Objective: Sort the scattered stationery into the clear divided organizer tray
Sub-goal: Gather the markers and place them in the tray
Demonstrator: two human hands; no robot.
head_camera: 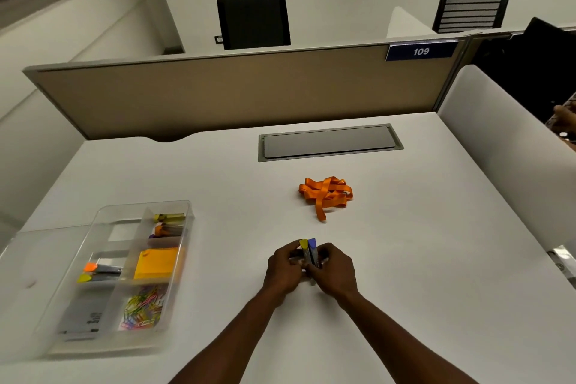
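Observation:
Both my hands meet at the middle of the white desk, gripping a small bundle of grey markers [309, 251] with yellow and blue caps sticking up. My left hand [285, 268] curls round the bundle's left side, my right hand [333, 271] round its right. The clear divided organizer tray [103, 349] sits at the left front. It holds capped markers [168, 223], an orange sticky-note pad [157, 262], two more markers [99, 271], coloured paper clips [143, 310] and a grey card [82, 318], each in its own compartment.
A tangled orange lanyard [325, 195] lies on the desk beyond my hands. A grey cable hatch [330, 142] is set into the desk near the beige partition [237, 90]. Another person's hand [565, 120] shows at the right edge.

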